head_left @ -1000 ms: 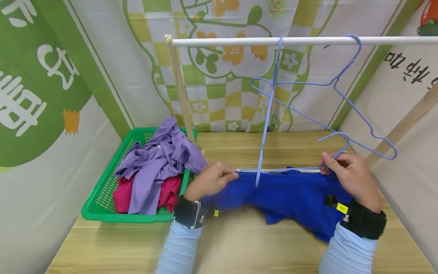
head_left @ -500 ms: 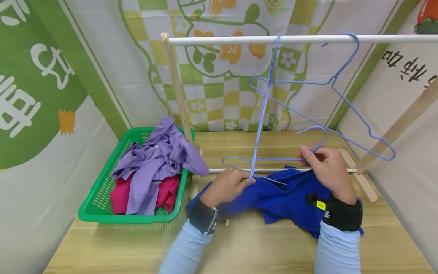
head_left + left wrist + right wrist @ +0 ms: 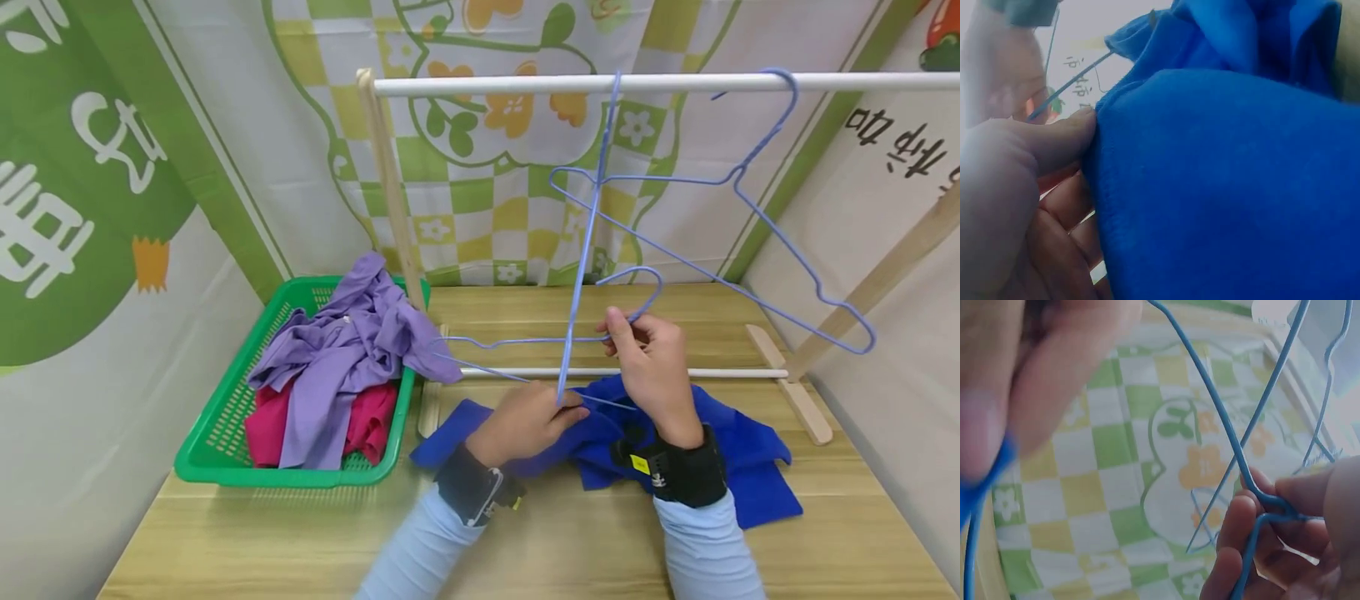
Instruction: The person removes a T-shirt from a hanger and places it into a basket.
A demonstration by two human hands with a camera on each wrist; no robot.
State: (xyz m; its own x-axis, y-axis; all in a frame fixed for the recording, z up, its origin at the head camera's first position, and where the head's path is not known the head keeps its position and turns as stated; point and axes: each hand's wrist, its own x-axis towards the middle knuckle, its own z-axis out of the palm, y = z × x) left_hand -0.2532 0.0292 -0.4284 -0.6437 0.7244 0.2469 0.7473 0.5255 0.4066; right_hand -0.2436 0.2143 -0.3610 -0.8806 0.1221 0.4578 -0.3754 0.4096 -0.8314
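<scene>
Head view shows the person's right hand [image 3: 651, 360] pinching the neck of a blue wire hanger [image 3: 525, 342], just under its hook, which curls up and to the right above the knuckles. The hanger's long axis runs roughly level, leftward from that grip toward the purple clothes in the green basket [image 3: 217, 454], so its free shoulder end lies well to the left of both hands. The left hand [image 3: 525, 423] sits lower and nearer the person, its fingers curled around an edge of the blue garment [image 3: 750, 467] lying crumpled on the wooden table [image 3: 525, 550]. In the left wrist view the thumb [image 3: 1054, 140] presses against a hemmed edge of that blue cloth, and a thin blue wire passes just above it; whether the wire already enters the fabric's opening is hard to tell there. The hanger's lower wire crosses right over the left hand, so the garment edge lies just beneath the hanger, nearer the left hand than the right. Two more blue hangers hang from the white rail [image 3: 525, 83] above.
</scene>
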